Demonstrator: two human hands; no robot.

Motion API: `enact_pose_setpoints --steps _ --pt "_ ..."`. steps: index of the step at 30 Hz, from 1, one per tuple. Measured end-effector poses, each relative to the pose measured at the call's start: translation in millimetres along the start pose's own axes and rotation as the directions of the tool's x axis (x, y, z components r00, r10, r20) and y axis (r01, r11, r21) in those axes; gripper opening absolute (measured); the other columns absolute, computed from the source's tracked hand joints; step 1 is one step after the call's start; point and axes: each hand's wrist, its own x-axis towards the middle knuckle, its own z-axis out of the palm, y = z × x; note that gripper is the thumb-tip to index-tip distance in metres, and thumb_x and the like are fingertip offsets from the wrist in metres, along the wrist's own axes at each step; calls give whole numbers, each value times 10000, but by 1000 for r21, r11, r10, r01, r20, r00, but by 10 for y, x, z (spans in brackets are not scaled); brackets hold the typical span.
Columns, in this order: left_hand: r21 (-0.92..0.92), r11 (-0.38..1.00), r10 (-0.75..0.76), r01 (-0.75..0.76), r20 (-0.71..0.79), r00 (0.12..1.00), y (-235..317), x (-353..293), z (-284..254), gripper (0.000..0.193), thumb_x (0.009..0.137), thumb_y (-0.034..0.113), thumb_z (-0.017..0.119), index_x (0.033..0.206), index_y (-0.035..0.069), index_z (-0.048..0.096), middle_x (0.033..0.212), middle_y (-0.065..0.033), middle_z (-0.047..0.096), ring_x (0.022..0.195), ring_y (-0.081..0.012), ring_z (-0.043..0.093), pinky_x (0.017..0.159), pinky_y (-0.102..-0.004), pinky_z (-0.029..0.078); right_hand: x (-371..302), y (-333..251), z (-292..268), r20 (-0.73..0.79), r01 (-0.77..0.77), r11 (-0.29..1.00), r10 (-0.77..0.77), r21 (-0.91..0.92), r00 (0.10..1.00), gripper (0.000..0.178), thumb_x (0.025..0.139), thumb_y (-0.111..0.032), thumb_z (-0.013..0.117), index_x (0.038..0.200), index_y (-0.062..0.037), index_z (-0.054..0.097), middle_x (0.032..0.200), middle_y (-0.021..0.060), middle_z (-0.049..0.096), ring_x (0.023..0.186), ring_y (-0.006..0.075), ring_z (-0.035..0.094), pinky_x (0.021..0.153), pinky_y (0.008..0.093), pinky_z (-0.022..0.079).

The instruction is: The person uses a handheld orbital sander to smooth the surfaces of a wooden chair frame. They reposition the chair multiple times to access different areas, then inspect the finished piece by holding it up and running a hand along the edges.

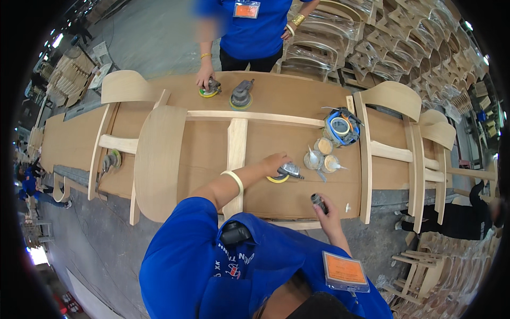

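Note:
My left hand (275, 162) is closed over the grey body of a round orbital sander (289, 169) with a yellow-rimmed pad, resting on the brown cardboard-covered table (313, 202). To its right, over the table's near edge, my right hand (331, 213) grips a short dark cylindrical fitting (319, 202); its exact kind is unclear. Beyond the sander stand small jars of pale paste (313, 158) with white spatulas. Just left of my left hand lies a pale wooden chair frame (237, 141), with a broad curved panel (159, 162) at its left end.
Across the table a person in blue rests a hand (205, 77) on another sander (211, 89). A third sander (241, 95) lies beside it, one more (110, 160) at far left. A blue-rimmed container (341, 126) stands near chair frames (366, 159) on the right. Wrapped chair parts (393, 40) are stacked behind.

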Motion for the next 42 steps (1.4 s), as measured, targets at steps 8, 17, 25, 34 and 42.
enact_pose_setpoints --steps 8,17,25,34,42 --pt "-670 735 -351 102 -248 903 1027 -928 -1299 513 712 196 802 1151 15 607 1040 -92 661 964 -164 618 848 -308 500 504 -370 -341 9 102 994 -101 -37 995 297 869 -130 668 1131 -4 611 938 125 676 862 165 631 765 300 492" --pt "-605 796 -235 24 -272 933 1766 -1465 -1998 470 711 176 789 1109 -8 621 970 -83 682 892 -142 632 830 -305 505 813 -1372 -205 383 417 908 -367 -52 848 298 852 -146 688 1104 2 635 881 117 679 771 187 635 703 312 492" --pt "-601 799 -242 24 -285 927 1981 -1749 -1882 710 699 181 804 1330 129 481 844 -21 541 785 -118 531 720 -283 450 711 -1512 -168 558 526 848 -409 -58 722 297 848 -234 678 1073 -42 656 865 161 684 766 328 663 674 380 507" --pt "-529 848 -224 42 -285 932 1901 -1769 -1793 882 678 171 809 1428 122 348 900 -45 540 869 -161 545 816 -302 435 739 -1464 -36 657 359 931 -233 -62 717 320 839 -247 698 1086 -51 644 865 141 666 825 287 651 714 367 489" --pt "-489 864 -256 118 -227 940 1639 -1704 -1388 1094 594 108 850 1486 131 216 1032 -113 546 956 -240 568 874 -344 460 752 -1343 774 563 554 810 -371 -193 738 1218 546 -366 909 1464 -33 181 1256 228 497 1127 398 539 963 421 459"
